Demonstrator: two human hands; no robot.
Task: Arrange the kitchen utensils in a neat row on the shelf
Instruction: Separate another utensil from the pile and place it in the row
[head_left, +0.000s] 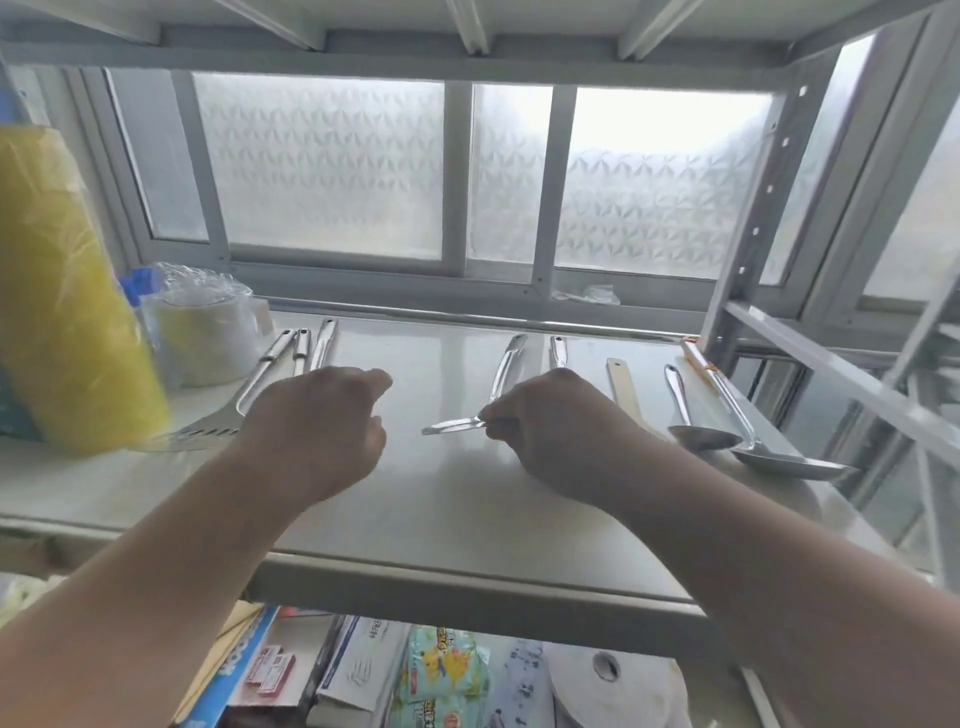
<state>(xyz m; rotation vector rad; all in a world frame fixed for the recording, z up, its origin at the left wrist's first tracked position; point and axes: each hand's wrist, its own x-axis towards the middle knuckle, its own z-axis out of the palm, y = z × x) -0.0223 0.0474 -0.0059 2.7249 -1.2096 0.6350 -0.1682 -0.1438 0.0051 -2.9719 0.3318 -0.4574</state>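
**One head-worn view, close in on the shelf**

There's a single camera here, worn on the person's head, wide-angle, looking forward and slightly down across the metal shelf (467, 519). It sits close: both forearms run in from the bottom corners, and the left hand (317, 421) and right hand (550, 426) land near mid-frame. Straight ahead, the frosted window (322, 166) fills the background, the upper shelf's underside runs along the top edge, and the lower shelf's contents peek in below. No second view shares the scene.

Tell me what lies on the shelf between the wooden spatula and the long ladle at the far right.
In the head view, one steel spoon lies between the wooden spatula and the ladle on the shelf.
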